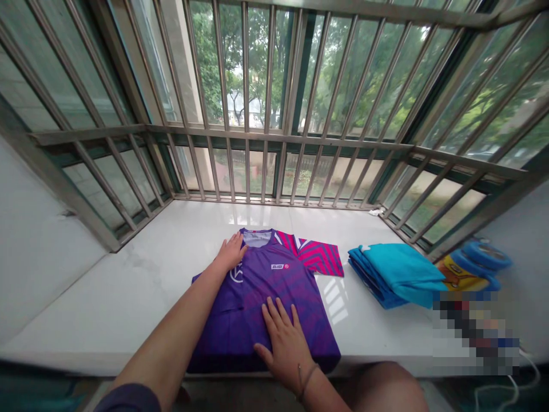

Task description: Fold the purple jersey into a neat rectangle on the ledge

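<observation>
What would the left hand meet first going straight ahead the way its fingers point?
Probably the window bars, across the ledge beyond the flat shirt that the left hand touches; the depth is unclear.

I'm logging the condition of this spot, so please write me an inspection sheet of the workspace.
Surface: glossy white ledge, with window reflections.
Things being handled: purple shirt, front up, pink-striped sleeve spread toward the right.
Clutter: folded blue cloth beside the shirt; blue-and-yellow container behind it; small white scrap near the bars; a pixelated patch hides what lies at the right.
Hands: left hand by the collar, right hand flat on the lower front.
Cables: white cable at the lower right.
Surroundings: metal window bars, trees outside.
</observation>
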{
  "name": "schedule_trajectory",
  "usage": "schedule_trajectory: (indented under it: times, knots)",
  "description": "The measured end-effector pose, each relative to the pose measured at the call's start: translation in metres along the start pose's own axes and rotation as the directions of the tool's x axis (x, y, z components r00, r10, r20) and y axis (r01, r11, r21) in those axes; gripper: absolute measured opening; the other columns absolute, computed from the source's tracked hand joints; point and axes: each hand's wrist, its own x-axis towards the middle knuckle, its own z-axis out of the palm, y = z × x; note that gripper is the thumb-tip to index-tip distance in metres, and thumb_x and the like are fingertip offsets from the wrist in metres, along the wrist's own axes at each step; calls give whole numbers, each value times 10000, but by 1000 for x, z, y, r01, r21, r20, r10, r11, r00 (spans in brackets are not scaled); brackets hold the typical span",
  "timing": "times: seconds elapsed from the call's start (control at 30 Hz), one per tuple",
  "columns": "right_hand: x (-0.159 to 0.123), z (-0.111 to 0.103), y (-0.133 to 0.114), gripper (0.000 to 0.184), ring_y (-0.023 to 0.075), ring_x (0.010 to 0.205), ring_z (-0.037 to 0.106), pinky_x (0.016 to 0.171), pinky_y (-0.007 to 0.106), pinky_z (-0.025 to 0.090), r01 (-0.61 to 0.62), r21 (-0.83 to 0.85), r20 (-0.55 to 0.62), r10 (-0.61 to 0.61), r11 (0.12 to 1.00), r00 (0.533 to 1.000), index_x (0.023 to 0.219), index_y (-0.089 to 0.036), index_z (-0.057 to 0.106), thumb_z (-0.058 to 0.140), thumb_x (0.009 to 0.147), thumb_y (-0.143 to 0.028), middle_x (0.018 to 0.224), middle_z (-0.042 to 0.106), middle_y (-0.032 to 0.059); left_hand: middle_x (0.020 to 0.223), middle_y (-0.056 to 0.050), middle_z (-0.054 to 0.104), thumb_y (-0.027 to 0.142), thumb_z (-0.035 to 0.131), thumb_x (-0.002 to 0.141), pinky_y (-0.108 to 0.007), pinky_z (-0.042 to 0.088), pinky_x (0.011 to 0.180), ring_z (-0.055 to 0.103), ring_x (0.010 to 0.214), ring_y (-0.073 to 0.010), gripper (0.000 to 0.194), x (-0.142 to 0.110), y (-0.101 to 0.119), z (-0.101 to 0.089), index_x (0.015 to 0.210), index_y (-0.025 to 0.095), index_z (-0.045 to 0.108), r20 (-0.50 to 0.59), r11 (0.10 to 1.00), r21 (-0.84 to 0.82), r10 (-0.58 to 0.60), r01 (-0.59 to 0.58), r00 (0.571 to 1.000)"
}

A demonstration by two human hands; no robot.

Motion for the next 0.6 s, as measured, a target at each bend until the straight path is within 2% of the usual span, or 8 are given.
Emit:
schedule_trajectory:
  times: [0.1,0.2,0.27,0.33,0.4,0.5,0.57,0.6]
  knots:
    - [-4,-7,-1,871,366,1680,167,1352,642,60,26,40,-8,-26,999,1000,1752,-328,249,592,1010,-631,1813,179,47,1789,-151,292,599,328,1082,-628,207,1336,266,1670,-320,736,6,-3,7,1706,209,354,-10,1000,12,-23,24,1000]
    - [3,-33,13,579,303,1556,451,1318,512,275,56,125,-71,-47,991,996,1610,-311,542,498,1087,-554,1673,516,76,1792,-132,295,635,344,1069,-612,199,1343,269,1668,-315,757,8,-10,11,1707,228,357,-36,1000,27,-13,14,999]
    - [19,-61,38,437,244,1332,640,1196,397,427,12,146,-167,12,989,986,1388,-278,723,413,1133,-450,1420,725,84,1797,-118,289,647,340,1066,-608,200,1344,272,1667,-311,762,8,-13,11,1711,242,350,-28,1000,28,2,-2,1000]
    - [41,-91,74,407,225,1160,694,1099,345,474,-119,92,-281,141,989,949,1198,-238,786,402,1138,-360,1216,783,91,1801,-112,274,654,337,1065,-616,195,1344,267,1669,-310,771,8,-14,10,1716,241,337,-13,999,31,9,-9,1000]
    - [63,-118,115,299,225,1145,692,1042,311,474,-399,17,-403,371,917,836,1196,-203,779,516,1098,-303,1198,773,120,1804,-113,264,655,336,1065,-626,191,1343,260,1671,-312,782,8,-14,9,1720,229,327,-4,999,35,5,-5,1000]
    - [85,-141,164,340,316,1206,666,958,407,475,-631,33,-507,557,775,657,1294,-75,712,506,1084,-245,1288,688,291,1800,-111,275,652,338,1067,-630,184,1344,265,1669,-315,775,7,-13,8,1719,233,333,-12,999,33,4,-4,1000]
    - [92,-145,184,327,358,1161,679,873,437,475,-699,47,-523,614,713,591,1236,-36,713,535,1072,-257,1257,663,350,1798,-108,280,655,333,1067,-636,179,1345,262,1670,-315,772,6,-11,7,1718,239,337,-19,999,33,4,-3,1000]
    - [95,-144,190,303,358,1119,692,842,432,471,-713,46,-523,624,700,580,1186,-33,723,562,1061,-257,1221,669,351,1798,-106,279,658,328,1067,-639,177,1345,257,1672,-314,776,5,-10,7,1719,237,335,-18,999,37,1,-1,1000]
